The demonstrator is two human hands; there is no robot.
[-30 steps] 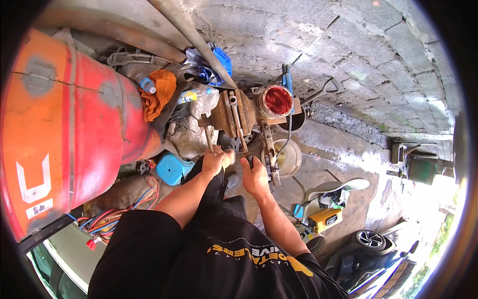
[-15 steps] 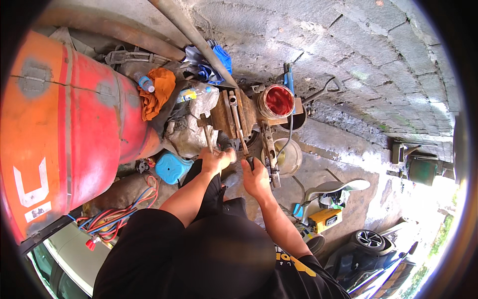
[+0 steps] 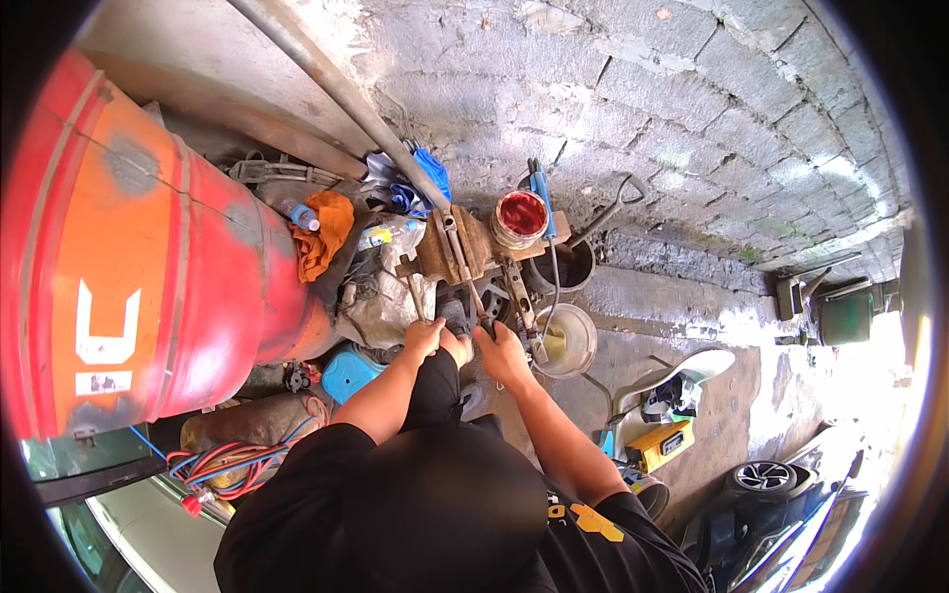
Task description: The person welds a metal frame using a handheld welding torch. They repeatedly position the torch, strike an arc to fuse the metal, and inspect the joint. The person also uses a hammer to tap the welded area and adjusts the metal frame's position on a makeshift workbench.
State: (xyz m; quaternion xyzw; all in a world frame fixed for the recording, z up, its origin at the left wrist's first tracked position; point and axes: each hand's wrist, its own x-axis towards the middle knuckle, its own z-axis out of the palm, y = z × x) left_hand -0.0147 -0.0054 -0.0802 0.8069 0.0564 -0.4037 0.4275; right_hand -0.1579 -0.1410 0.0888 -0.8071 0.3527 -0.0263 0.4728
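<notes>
On your left you have a bottle (image 3: 305,216) against an orange cloth (image 3: 326,237), a blue container (image 3: 350,376) and coiled hoses (image 3: 242,465). Ahead, a D-handle (image 3: 601,219) is near a block wall (image 3: 514,109). To your right are a white pail (image 3: 585,348), a yellow box (image 3: 662,445) and a dark car (image 3: 716,522).

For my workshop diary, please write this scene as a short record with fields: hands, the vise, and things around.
Left hand: holds a thin bar
Right hand: holds a dark-handled tool
Vise: brown, just beyond the hands
Right of vise: tub with red contents
Left of hands: orange cloth; blue container
Right of hands: pale bucket; yellow box
</notes>
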